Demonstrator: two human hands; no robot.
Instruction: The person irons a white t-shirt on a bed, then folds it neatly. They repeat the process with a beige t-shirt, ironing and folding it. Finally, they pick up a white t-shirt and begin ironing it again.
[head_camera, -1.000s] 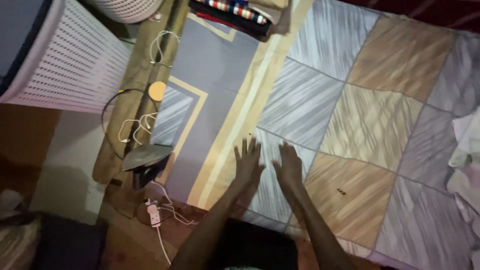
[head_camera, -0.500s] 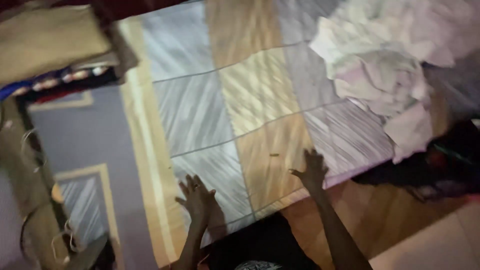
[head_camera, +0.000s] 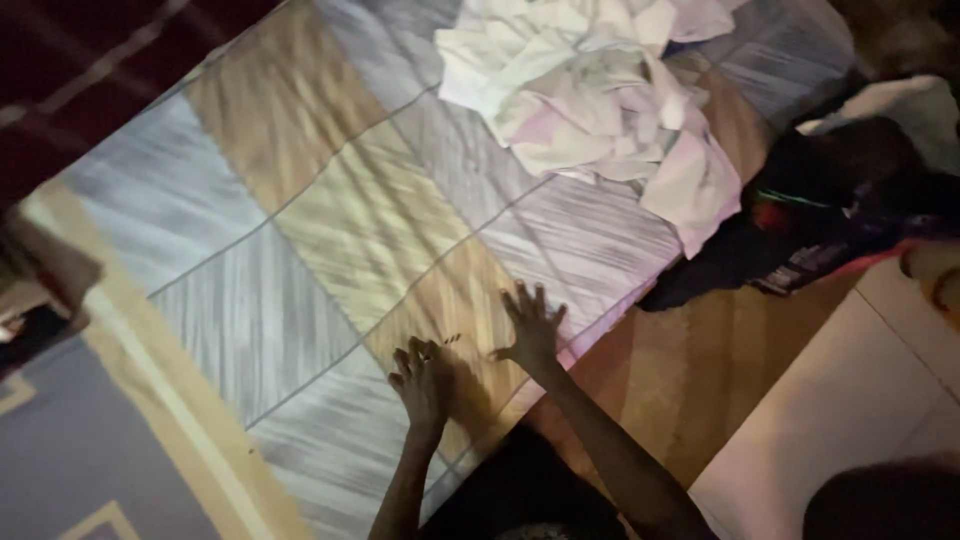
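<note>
A patchwork bedspread of grey, tan and yellow striped fabric rectangles (head_camera: 380, 230) lies spread flat, filling most of the view. Its long axis seems to run diagonally, from the lower left up toward the upper right, and its near edge crosses the lower middle of the view, meeting a brown wooden floor (head_camera: 690, 370). Both of the person's hands rest on the cloth just inside that edge. The left hand (head_camera: 422, 378) lies palm down with its fingers curled slightly and close together. The right hand (head_camera: 533, 325), just beside it, lies flat with its fingers spread apart. Neither hand grips anything.

The cloth around the hands looks smooth, so the near part appears already flattened. At the far end, well apart from the hands, a crumpled heap of white and pale pink cloth (head_camera: 600, 100) sits on the spread, not yet sorted. A dark pile of clothing (head_camera: 800, 230) lies beside the bed at right. A grey mat with yellow border (head_camera: 60, 470) shows at lower left.
</note>
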